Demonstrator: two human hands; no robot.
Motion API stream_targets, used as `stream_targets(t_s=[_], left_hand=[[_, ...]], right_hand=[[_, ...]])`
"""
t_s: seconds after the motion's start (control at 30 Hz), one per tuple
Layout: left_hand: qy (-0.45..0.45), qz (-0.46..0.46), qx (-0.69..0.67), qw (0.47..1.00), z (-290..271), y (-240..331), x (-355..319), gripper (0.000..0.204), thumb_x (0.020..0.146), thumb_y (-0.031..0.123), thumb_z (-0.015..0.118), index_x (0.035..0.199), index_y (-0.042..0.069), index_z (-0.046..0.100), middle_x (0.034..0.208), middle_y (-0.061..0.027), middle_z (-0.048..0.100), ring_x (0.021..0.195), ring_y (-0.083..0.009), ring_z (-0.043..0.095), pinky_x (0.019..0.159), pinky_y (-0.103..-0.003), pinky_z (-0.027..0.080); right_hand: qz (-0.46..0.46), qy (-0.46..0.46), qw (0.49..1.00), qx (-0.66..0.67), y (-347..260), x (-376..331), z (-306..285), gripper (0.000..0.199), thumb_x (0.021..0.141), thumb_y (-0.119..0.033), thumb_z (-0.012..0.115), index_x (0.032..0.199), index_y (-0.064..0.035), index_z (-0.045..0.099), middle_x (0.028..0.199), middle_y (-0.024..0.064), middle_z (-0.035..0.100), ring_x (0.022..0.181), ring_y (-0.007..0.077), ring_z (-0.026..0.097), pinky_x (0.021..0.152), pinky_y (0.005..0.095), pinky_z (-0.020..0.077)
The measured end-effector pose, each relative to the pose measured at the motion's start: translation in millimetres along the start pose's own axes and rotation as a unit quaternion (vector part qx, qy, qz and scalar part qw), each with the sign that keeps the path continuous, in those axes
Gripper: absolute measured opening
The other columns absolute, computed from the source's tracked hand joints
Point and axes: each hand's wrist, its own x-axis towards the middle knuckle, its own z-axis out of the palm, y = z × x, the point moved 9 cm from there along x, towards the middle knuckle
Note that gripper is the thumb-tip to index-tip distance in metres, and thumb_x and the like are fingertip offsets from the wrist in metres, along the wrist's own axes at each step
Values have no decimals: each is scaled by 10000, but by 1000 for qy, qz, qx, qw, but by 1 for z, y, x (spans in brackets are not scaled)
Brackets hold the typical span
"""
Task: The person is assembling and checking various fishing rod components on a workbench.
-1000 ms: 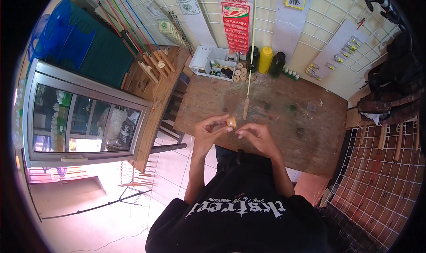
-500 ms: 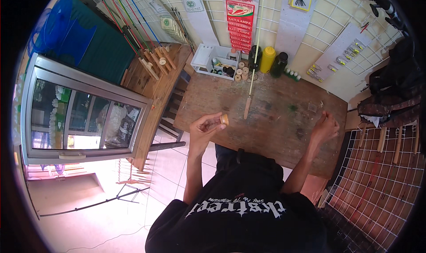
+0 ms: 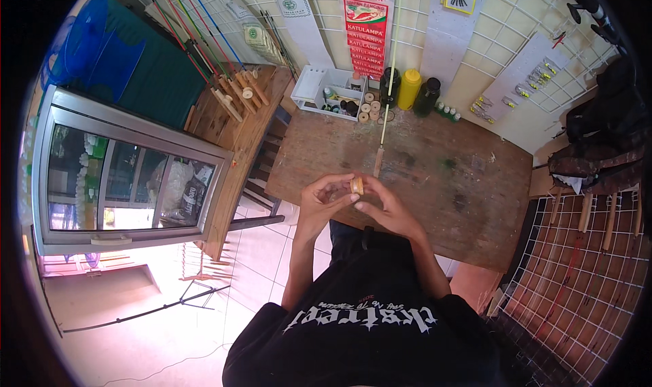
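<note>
My left hand (image 3: 324, 200) grips a small yellowish spool (image 3: 356, 186) between thumb and fingers, above the near edge of the wooden table (image 3: 435, 203). From the other side my right hand (image 3: 389, 209) has its thumb and fingers closed around the same spool. Just beyond my hands lies the wooden handle (image 3: 378, 161) of a thin pale fishing rod (image 3: 390, 81). Its shaft runs away from me toward the wall, and my right fingers partly overlap the handle's near end in view.
At the table's back stand a white organizer box (image 3: 326, 95), several small spools (image 3: 370, 107), a yellow bottle (image 3: 409, 90) and dark bottles (image 3: 427, 97). A glass-fronted cabinet (image 3: 129, 176) and a side bench with rod handles (image 3: 238, 95) are on the left.
My right hand has swung in from the table's right side to the spool. My left hand has shifted slightly right. A small clear square no longer shows at its former spot on the table.
</note>
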Motion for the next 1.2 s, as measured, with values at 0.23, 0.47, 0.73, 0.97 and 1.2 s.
stream_targets(t_s=[0.23,0.47,0.73,0.97,1.2], left_hand=[[31,-4,8,999,-11,-2,-2,396,768,-62,694,1141,-16,568,1024,-89,628,961,-141,591,869,-272,481],[30,-11,-35,999,-22,-7,-4,374,780,-69,677,1134,-18,571,1078,-99,608,966,-150,586,857,-265,482],[81,15,-16,997,-28,-1,-1,258,845,-6,642,1098,-27,598,1066,-91,620,980,-142,588,890,-263,452],[83,36,4,996,-36,3,-3,262,851,35,652,1102,-26,606,1062,-98,626,972,-143,593,851,-264,465],[129,39,4,991,-58,9,-9,339,835,22,659,1158,-19,567,1092,-127,605,941,-174,618,776,-278,515]], right_hand=[[78,-41,995,40,19,-2,-12,184,913,-141,562,1013,12,584,795,44,626,738,104,577,667,258,455],[70,120,983,123,7,-11,-78,151,952,-135,500,870,-24,561,780,28,575,750,101,536,726,248,430],[28,187,967,168,-6,-25,-117,206,978,-193,463,842,-51,525,722,3,501,737,129,535,740,279,421],[-17,349,892,286,17,-55,-190,186,965,-263,502,901,-91,533,782,18,543,801,170,564,773,313,436],[-53,524,810,258,15,-103,-271,203,945,-297,534,964,-97,563,1071,104,619,1048,253,571,941,374,437]])
